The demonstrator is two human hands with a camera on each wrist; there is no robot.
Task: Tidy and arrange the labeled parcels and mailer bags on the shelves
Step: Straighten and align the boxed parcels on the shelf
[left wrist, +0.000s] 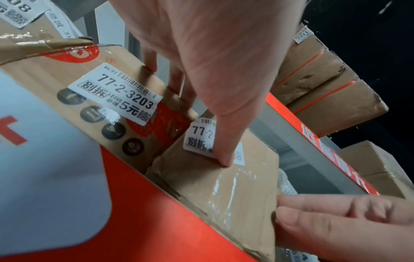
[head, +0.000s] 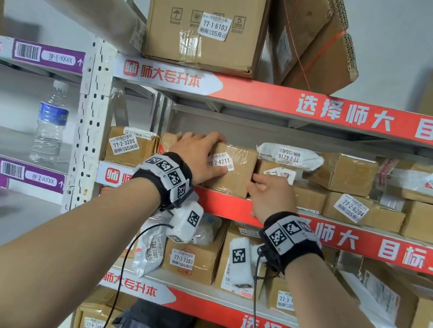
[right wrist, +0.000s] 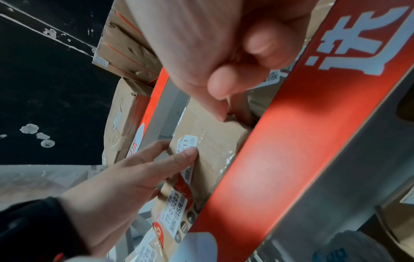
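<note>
Labels: box (head: 232, 170) 77-2-4211, neighbouring box (left wrist: 125, 99) 77-2-3203, white mailer (head: 290, 155) 77-2-6216.

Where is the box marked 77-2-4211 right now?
In the head view the box sits on the middle shelf, left of centre, held between the left hand and right hand, beside the 77-2-3203 box.

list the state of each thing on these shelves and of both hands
parcel 77-2-4211: upright on the middle shelf, gripped
left hand: fingers over the parcel's top, thumb on its label
right hand: fingertips at the parcel's right edge
parcel 77-2-3203: beside it, untouched
white mailer 77-2-6216: lying on boxes
water bottle: upright, capped
</note>
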